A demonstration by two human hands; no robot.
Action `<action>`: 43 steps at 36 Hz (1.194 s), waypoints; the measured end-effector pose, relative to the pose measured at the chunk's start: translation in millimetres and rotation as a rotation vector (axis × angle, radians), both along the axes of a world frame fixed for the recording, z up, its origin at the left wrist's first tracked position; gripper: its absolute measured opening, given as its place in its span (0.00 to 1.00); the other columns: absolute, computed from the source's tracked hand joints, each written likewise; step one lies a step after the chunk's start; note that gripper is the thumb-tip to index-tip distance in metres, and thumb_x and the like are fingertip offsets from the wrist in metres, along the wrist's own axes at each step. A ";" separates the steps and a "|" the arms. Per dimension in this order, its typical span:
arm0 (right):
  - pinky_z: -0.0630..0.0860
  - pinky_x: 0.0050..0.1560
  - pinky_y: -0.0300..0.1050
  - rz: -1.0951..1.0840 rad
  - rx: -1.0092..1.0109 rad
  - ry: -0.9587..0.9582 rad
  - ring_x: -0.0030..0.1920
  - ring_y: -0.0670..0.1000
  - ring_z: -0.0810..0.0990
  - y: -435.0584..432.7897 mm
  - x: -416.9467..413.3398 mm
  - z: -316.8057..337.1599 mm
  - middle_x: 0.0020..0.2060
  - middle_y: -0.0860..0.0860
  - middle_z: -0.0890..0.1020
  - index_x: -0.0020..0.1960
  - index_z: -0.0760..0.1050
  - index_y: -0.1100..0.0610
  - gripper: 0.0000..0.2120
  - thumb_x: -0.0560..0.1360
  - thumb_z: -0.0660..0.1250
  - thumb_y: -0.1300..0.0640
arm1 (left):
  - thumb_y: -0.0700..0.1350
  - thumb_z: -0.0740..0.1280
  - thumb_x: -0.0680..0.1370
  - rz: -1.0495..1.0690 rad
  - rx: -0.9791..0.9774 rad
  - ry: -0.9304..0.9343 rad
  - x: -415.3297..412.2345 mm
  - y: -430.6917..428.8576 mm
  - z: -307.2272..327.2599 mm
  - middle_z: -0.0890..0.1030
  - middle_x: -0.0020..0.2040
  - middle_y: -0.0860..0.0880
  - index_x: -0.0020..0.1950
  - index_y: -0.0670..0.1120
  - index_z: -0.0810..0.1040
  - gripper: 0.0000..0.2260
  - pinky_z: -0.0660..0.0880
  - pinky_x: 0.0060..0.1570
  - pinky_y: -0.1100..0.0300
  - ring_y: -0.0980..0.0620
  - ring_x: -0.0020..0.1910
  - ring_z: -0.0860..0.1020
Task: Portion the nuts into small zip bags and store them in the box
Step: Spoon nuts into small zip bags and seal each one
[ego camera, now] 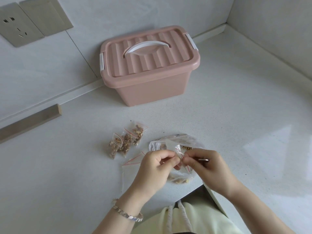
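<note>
A small zip bag (177, 148) is pinched at its red-lined mouth between the curled fingers and thumbs of the left hand (156, 166) and the right hand (208, 168). Both hands are closed narrowly on the film, close to the near edge of the counter (236, 115). Whether the mouth of this bag is parted or sealed cannot be told, since the clear plastic is crumpled and partly covered by the fingertips. Beneath the hands a larger clear bag (185, 139) is seen lying on the counter, with nuts (179, 180) showing through it at its near and far sides; much of its middle is hidden by the hands. To the left, three filled small bags (125, 142) are laid side by side, touching. Nearer, just left of the left hand, flat empty bags (130, 163) are made out only faintly by their red lines, and their number cannot be counted. At the far side, by the wall, the pink box (152, 88) is stood with its lid (148, 53) on.
</note>
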State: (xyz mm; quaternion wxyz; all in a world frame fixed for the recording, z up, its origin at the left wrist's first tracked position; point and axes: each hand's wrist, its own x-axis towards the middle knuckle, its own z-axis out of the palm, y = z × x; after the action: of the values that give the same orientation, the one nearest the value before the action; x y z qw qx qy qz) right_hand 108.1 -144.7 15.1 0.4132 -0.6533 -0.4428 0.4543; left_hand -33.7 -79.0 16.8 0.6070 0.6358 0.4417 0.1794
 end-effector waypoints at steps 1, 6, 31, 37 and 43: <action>0.71 0.39 0.32 0.010 0.013 0.036 0.35 0.40 0.76 0.3 1.8 1.4 0.33 0.48 0.82 0.36 0.80 0.55 0.09 0.74 0.67 0.62 | 0.39 0.68 0.74 -0.009 -0.036 -0.029 -0.5 1.5 2.0 0.81 0.31 0.53 0.35 0.51 0.81 0.10 0.72 0.37 0.69 0.59 0.33 0.78; 0.66 0.32 0.29 -0.101 0.062 -0.128 0.28 0.40 0.73 4.0 0.6 4.5 0.29 0.41 0.80 0.32 0.79 0.48 0.13 0.70 0.71 0.64 | 0.34 0.68 0.72 0.181 -0.015 0.082 1.0 2.6 6.9 0.81 0.27 0.48 0.31 0.45 0.80 0.11 0.74 0.31 0.65 0.54 0.28 0.79; 0.65 0.28 0.29 -0.201 0.016 -0.140 0.23 0.42 0.69 12.0 -14.4 26.9 0.22 0.39 0.75 0.29 0.76 0.56 0.10 0.67 0.70 0.65 | 0.57 0.66 0.66 0.080 0.854 0.094 18.9 -3.7 -22.2 0.75 0.52 0.50 0.62 0.44 0.65 0.30 0.73 0.55 0.39 0.58 0.55 0.69; 0.66 0.30 0.30 -0.188 0.035 -0.298 0.27 0.41 0.72 11.1 -14.2 23.2 0.26 0.38 0.76 0.28 0.73 0.51 0.12 0.66 0.70 0.63 | 0.52 0.66 0.67 0.123 0.988 0.070 17.4 -3.7 -25.4 0.75 0.49 0.55 0.53 0.46 0.69 0.18 0.73 0.54 0.43 0.57 0.51 0.73; 0.67 0.30 0.37 -0.140 0.015 -0.413 0.28 0.43 0.71 13.0 -15.1 17.4 0.25 0.42 0.75 0.31 0.74 0.53 0.08 0.66 0.70 0.60 | 0.53 0.67 0.68 0.108 1.064 0.122 10.3 -4.3 -28.9 0.80 0.41 0.50 0.53 0.46 0.70 0.18 0.69 0.57 0.50 0.58 0.47 0.73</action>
State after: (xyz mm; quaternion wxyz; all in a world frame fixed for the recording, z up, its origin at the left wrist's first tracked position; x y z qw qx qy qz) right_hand 93.0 -131.7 32.5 0.3492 -0.7586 -0.4747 0.2779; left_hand -23.5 -83.3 -12.1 0.1640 0.8411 0.3562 0.3725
